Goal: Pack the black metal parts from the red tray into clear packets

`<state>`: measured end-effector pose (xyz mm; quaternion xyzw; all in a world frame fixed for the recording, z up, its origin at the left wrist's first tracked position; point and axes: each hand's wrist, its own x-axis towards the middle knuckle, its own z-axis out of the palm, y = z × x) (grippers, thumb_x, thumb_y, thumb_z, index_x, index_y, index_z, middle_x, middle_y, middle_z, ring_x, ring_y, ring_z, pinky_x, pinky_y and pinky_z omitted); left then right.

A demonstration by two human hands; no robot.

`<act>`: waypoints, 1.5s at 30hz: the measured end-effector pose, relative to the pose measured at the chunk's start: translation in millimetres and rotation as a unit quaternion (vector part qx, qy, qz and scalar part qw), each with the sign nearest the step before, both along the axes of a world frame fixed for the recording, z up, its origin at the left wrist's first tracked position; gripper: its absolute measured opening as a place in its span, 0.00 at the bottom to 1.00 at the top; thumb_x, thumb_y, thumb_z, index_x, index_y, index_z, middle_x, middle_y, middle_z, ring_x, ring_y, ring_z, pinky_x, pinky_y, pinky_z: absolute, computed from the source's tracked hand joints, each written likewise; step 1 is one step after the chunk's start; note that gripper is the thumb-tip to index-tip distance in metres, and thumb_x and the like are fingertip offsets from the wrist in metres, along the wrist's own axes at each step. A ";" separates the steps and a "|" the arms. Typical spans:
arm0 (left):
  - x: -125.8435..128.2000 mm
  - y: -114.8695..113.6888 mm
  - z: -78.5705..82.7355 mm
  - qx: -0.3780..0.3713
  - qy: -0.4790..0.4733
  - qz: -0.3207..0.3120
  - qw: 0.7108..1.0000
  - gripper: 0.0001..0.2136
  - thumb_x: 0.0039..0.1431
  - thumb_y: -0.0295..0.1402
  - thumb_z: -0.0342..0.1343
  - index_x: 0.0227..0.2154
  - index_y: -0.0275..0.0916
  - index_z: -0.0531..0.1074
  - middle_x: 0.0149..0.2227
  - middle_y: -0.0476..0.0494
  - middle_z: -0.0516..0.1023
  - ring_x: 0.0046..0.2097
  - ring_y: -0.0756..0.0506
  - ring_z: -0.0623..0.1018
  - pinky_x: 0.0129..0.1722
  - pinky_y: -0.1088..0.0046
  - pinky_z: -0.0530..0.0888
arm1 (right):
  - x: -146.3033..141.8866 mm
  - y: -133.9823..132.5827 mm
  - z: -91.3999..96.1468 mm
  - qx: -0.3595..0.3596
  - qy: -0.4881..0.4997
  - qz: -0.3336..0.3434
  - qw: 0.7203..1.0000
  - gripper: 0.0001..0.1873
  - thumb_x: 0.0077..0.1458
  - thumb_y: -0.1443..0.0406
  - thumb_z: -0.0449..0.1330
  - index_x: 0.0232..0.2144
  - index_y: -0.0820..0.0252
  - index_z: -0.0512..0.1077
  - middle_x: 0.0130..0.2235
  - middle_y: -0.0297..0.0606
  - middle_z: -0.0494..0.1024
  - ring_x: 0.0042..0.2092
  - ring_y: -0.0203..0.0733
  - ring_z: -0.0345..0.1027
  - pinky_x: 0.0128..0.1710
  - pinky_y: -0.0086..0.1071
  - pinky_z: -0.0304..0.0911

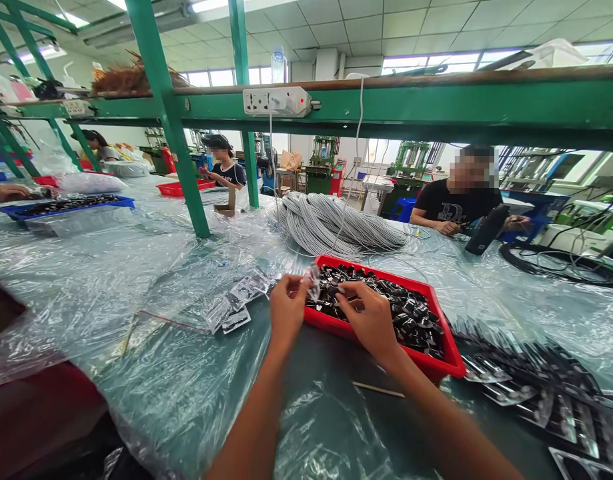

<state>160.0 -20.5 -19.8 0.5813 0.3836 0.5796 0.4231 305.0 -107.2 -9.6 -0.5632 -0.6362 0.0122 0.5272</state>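
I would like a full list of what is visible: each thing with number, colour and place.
table: one, under clear plastic sheet
red tray: one, red, table centre
small parts: many, black, in the red tray
filled bags: several, clear, left of the tray
flat packs: many, black, at right
cable bundle: one, grey, behind the tray
blue tray: one, blue, far left
power strip: one, white, on the green beam
co-worker: one, black shirt, across at right
small bag: one, clear, held above the tray
left hand: one, pinches the small bag
right hand: one, over the tray, by the bag
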 end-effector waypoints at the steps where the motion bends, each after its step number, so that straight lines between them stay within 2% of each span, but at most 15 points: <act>1: -5.0 5.3 -1.6 -0.001 0.005 0.058 0.998 0.11 0.53 0.41 0.59 0.31 0.38 0.72 0.29 0.47 0.75 0.32 0.47 0.76 0.35 0.70 0.73 | 0.6 1.6 -1.3 -0.009 -0.002 -0.007 1.000 0.13 0.58 0.67 0.56 0.46 0.58 0.72 0.45 0.43 0.78 0.42 0.44 0.75 0.39 0.37 0.75; 4: -20.9 20.3 -4.7 -0.033 -0.002 0.213 0.977 0.12 0.54 0.38 0.59 0.40 0.38 0.72 0.38 0.44 0.73 0.38 0.45 0.76 0.41 0.66 0.74 | 4.8 0.5 3.3 -0.037 -0.067 -0.024 0.997 0.21 0.59 0.69 0.54 0.55 0.59 0.66 0.57 0.49 0.69 0.54 0.49 0.68 0.53 0.46 0.68; 7: -30.3 28.9 -4.9 -0.038 0.003 0.331 0.943 0.15 0.54 0.32 0.58 0.45 0.39 0.70 0.48 0.38 0.68 0.49 0.42 0.73 0.50 0.61 0.71 | 5.5 -16.2 11.4 -0.112 -0.179 0.023 0.977 0.13 0.62 0.70 0.51 0.46 0.60 0.71 0.49 0.46 0.74 0.51 0.46 0.70 0.52 0.41 0.67; 9: -31.1 29.9 -3.9 -0.013 0.028 0.350 0.936 0.14 0.53 0.29 0.57 0.44 0.39 0.70 0.50 0.38 0.67 0.53 0.41 0.71 0.55 0.59 0.68 | 0.9 -37.1 7.5 -0.216 -0.284 0.074 0.931 0.08 0.60 0.70 0.55 0.40 0.61 0.73 0.42 0.44 0.76 0.43 0.44 0.73 0.46 0.37 0.69; 12: -26.4 26.0 -2.2 0.026 0.062 0.306 0.950 0.13 0.53 0.28 0.54 0.43 0.38 0.70 0.47 0.40 0.68 0.49 0.42 0.72 0.53 0.60 0.70 | -10.4 -78.6 -15.0 -0.328 -0.447 0.032 0.832 0.09 0.54 0.73 0.59 0.39 0.67 0.74 0.39 0.50 0.77 0.41 0.50 0.73 0.39 0.39 0.69; 14: -21.1 21.8 -0.9 0.049 0.080 0.279 0.956 0.13 0.53 0.29 0.54 0.43 0.38 0.70 0.46 0.41 0.70 0.44 0.44 0.74 0.48 0.62 0.72 | -13.4 -109.3 -29.8 -0.336 -0.495 0.002 0.801 0.09 0.55 0.75 0.57 0.39 0.68 0.74 0.39 0.51 0.76 0.41 0.52 0.73 0.36 0.38 0.68; 18: -2.8 10.5 2.4 0.152 0.119 0.182 0.964 0.08 0.57 0.37 0.52 0.37 0.39 0.71 0.41 0.43 0.73 0.40 0.45 0.74 0.40 0.67 0.74 | 14.1 -169.7 -28.3 -0.341 -0.451 0.040 0.824 0.07 0.57 0.70 0.57 0.38 0.61 0.73 0.40 0.43 0.75 0.35 0.43 0.73 0.30 0.32 0.65; 21: 17.2 -9.4 3.6 0.258 0.140 0.073 0.953 0.09 0.59 0.38 0.51 0.29 0.39 0.68 0.37 0.43 0.74 0.38 0.46 0.74 0.36 0.70 0.74 | 63.5 -200.7 -8.7 -0.403 -0.413 -0.087 0.812 0.10 0.57 0.71 0.55 0.40 0.60 0.74 0.46 0.46 0.74 0.31 0.41 0.74 0.27 0.30 0.63; 23: 30.5 -27.3 3.1 0.287 0.142 0.004 0.948 0.07 0.60 0.37 0.51 0.31 0.39 0.68 0.38 0.43 0.74 0.34 0.48 0.74 0.32 0.72 0.74 | 99.8 -207.1 1.0 -0.412 -0.406 -0.210 0.788 0.18 0.57 0.71 0.55 0.51 0.61 0.71 0.55 0.53 0.70 0.33 0.44 0.76 0.29 0.32 0.66; 26: 44.7 -49.7 0.1 0.289 0.158 -0.081 0.941 0.07 0.60 0.36 0.51 0.37 0.39 0.69 0.42 0.42 0.73 0.30 0.50 0.73 0.28 0.73 0.73 | 139.7 -198.7 2.7 -0.428 -0.419 -0.252 0.760 0.33 0.53 0.68 0.62 0.61 0.60 0.61 0.60 0.57 0.66 0.41 0.53 0.77 0.33 0.36 0.69; 31: 43.7 -61.3 -6.4 0.286 0.186 -0.134 0.930 0.08 0.62 0.36 0.49 0.37 0.40 0.70 0.40 0.43 0.73 0.30 0.50 0.74 0.28 0.73 0.73 | 151.2 -190.2 -0.7 -0.412 -0.399 -0.218 0.790 0.23 0.56 0.69 0.59 0.55 0.58 0.69 0.54 0.49 0.74 0.43 0.50 0.77 0.37 0.35 0.68; 36: 28.6 -94.1 -14.6 0.261 0.206 -0.188 0.924 0.07 0.63 0.36 0.49 0.36 0.41 0.71 0.36 0.45 0.74 0.31 0.48 0.75 0.31 0.71 0.74 | 127.0 -222.1 26.0 -0.395 -0.363 -0.178 0.825 0.22 0.56 0.67 0.59 0.54 0.58 0.70 0.54 0.48 0.74 0.42 0.50 0.76 0.37 0.36 0.67; 38: 25.4 -121.9 -20.6 0.237 0.232 -0.244 0.911 0.08 0.61 0.37 0.52 0.41 0.42 0.71 0.39 0.44 0.75 0.34 0.47 0.77 0.33 0.70 0.76 | 109.8 -229.7 39.3 -0.386 -0.343 -0.125 0.847 0.21 0.56 0.67 0.59 0.52 0.55 0.72 0.52 0.44 0.76 0.42 0.49 0.76 0.38 0.35 0.66; 41: 23.8 -162.8 -28.1 0.185 0.276 -0.323 0.886 0.25 0.55 0.38 0.59 0.56 0.44 0.65 0.53 0.38 0.72 0.49 0.41 0.77 0.46 0.63 0.76 | 79.8 -221.1 51.3 -0.372 -0.318 0.001 0.872 0.18 0.54 0.68 0.60 0.48 0.52 0.75 0.44 0.38 0.80 0.43 0.46 0.75 0.39 0.32 0.65; 45: 15.8 -180.2 -29.1 0.098 0.300 -0.365 0.876 0.22 0.55 0.35 0.57 0.54 0.43 0.67 0.51 0.39 0.76 0.52 0.39 0.77 0.52 0.60 0.72 | 54.3 -185.1 43.4 -0.351 -0.324 0.125 0.870 0.20 0.51 0.70 0.63 0.47 0.52 0.75 0.41 0.36 0.80 0.42 0.44 0.75 0.39 0.30 0.64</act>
